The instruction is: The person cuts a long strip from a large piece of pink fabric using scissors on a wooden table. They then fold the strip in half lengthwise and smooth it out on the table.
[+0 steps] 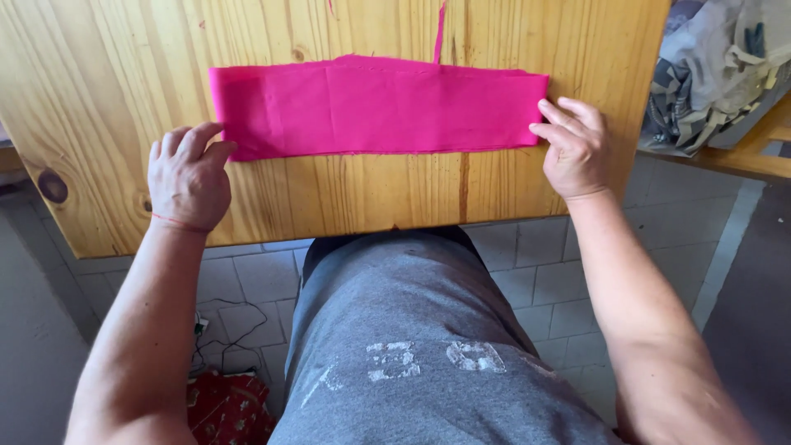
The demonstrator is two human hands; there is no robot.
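Two hands rest at either end of a folded pink cloth (375, 107) that lies flat across the wooden table (124, 82). No container shows; a heap of grey and beige fabric (717, 66) sits on a surface to the right, cut off by the frame's edge. A red patterned thing (227, 408) on the tiled floor (264, 276) is half hidden by the left arm. The left hand (188, 175) lies loosely open, thumb and forefinger touching the cloth's near left corner. The right hand (574, 148) has its fingers pressed against the cloth's right edge, gripping nothing.
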